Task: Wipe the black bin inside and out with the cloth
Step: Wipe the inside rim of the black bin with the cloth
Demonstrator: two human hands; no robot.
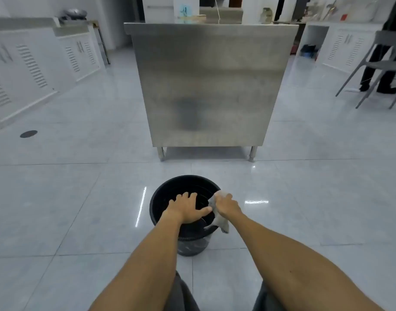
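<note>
Black bin [157, 202] stands upright on the glossy tiled floor [57, 198], in the lower middle of the frame, its round mouth open to the camera. Pale smears show on its outer wall low down. Both bare forearms reach to it from the bottom edge.

The left hand [185, 207] lies over the near part of the opening, palm down, its fingers [184, 196] spread wide and holding nothing; whether the palm presses on the rim or hovers just above it cannot be told. The right hand [227, 206] sits at the right side of the rim, closed around a whitish cloth [223, 224]. One end of the cloth shows above the knuckles, and the rest hangs down over the rim, against the outside of the bin.

Behind the bin, in the middle of the frame, a stainless steel worktop [210, 86] stands on short legs, its flat side panel facing the camera. White cabinets with louvred doors [31, 66] run along the upper left. A dark round floor drain [28, 134] sits at the left. At the upper right a grey chair [381, 66] stands, with a person's dark-trousered legs [376, 70] behind it.
</note>
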